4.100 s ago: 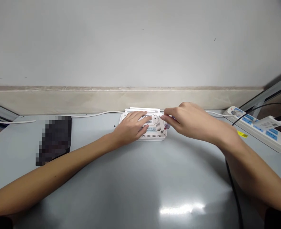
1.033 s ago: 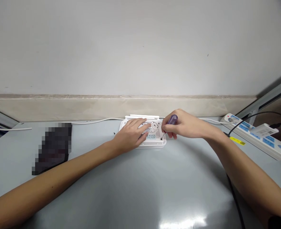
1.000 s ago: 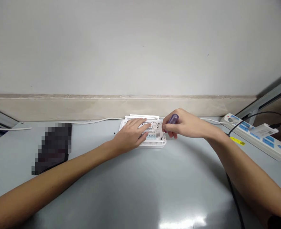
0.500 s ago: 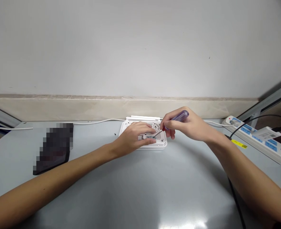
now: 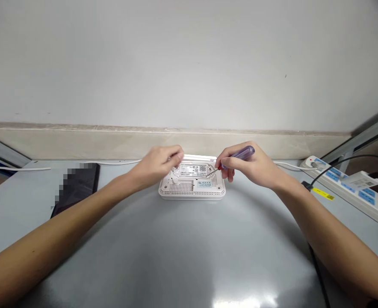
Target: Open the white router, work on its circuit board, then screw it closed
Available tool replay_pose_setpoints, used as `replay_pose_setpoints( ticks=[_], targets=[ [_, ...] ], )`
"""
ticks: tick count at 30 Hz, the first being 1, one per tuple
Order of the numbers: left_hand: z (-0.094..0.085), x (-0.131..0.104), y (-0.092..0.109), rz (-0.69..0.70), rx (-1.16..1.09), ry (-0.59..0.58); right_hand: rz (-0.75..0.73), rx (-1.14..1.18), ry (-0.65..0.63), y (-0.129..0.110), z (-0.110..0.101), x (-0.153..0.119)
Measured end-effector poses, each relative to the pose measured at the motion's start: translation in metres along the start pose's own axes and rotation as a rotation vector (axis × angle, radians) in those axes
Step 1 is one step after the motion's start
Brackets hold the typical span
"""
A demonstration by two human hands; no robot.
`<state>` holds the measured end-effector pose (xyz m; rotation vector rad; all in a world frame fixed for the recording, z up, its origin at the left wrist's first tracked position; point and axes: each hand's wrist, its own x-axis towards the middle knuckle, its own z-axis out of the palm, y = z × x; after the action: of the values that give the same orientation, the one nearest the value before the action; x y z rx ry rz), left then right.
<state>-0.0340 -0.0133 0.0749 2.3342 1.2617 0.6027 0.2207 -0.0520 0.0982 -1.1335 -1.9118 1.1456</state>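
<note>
A pale wall [image 5: 176, 64] fills the 12 o'clock side, and the grey table [image 5: 176, 248] spreads below it. The left arm [image 5: 80, 222] comes in from 8 o'clock, reaching toward 1 o'clock; the right arm [image 5: 320, 231] comes in from 4 o'clock, reaching toward 10 o'clock, and bends at the wrist. A white power strip [image 5: 376, 200] lies at 3 o'clock, slanting from 10 toward 4 o'clock, with a white adapter [image 5: 360, 180] on it.

The white router [image 5: 205, 193] lies flat on the table, just below mid-view toward 6 o'clock, vented and labelled face up. Its long axis runs from 9 to 3 o'clock, with two white antennas [image 5: 198, 158] along its 12 o'clock edge. A dark flat device [image 5: 76, 192], partly pixelated, lies at 9 o'clock, partly behind the left arm.

The right hand [image 5: 243, 164], at the router's 2 o'clock side, closes its fingers round the screwdriver [image 5: 240, 157]. The left hand [image 5: 158, 164] is over the router's 10 o'clock corner, fingers curled narrow; whether they pinch something small cannot be told.

The purple, clear-looking handle points to 2 o'clock and the thin shaft to 8 o'clock, its tip at the router's printed label [image 5: 189, 169]; contact is unclear. A yellow tag [image 5: 323, 193] sits beside the power strip
</note>
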Motion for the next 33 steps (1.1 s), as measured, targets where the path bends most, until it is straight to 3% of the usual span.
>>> replay_pose_setpoints(
  ticks=[2, 3, 8, 14, 25, 30, 33],
  targets=[
    [-0.013, 0.002, -0.014, -0.05, 0.136, 0.058, 0.005, -0.005, -0.001, 0.0, -0.001, 0.0],
    [-0.018, 0.003, -0.024, -0.077, 0.192, 0.012, 0.008, -0.007, -0.002, 0.0, -0.002, 0.0],
    [-0.025, 0.003, -0.069, -0.174, 0.291, -0.423, 0.011, -0.038, -0.034, 0.001, -0.003, 0.0],
    [-0.015, 0.003, -0.079, -0.225, 0.35, -0.528, 0.037, -0.068, -0.059, 0.001, 0.0, -0.001],
    [-0.013, 0.006, -0.081, -0.286, 0.235, -0.392, 0.057, -0.043, -0.081, 0.005, 0.007, 0.002],
    [-0.027, 0.008, -0.07, -0.198, 0.255, -0.217, 0.017, 0.047, -0.082, 0.003, 0.031, 0.009],
    [-0.035, 0.008, -0.062, -0.136, 0.212, -0.222, 0.001, 0.073, -0.148, -0.002, 0.051, 0.022]
  ],
)
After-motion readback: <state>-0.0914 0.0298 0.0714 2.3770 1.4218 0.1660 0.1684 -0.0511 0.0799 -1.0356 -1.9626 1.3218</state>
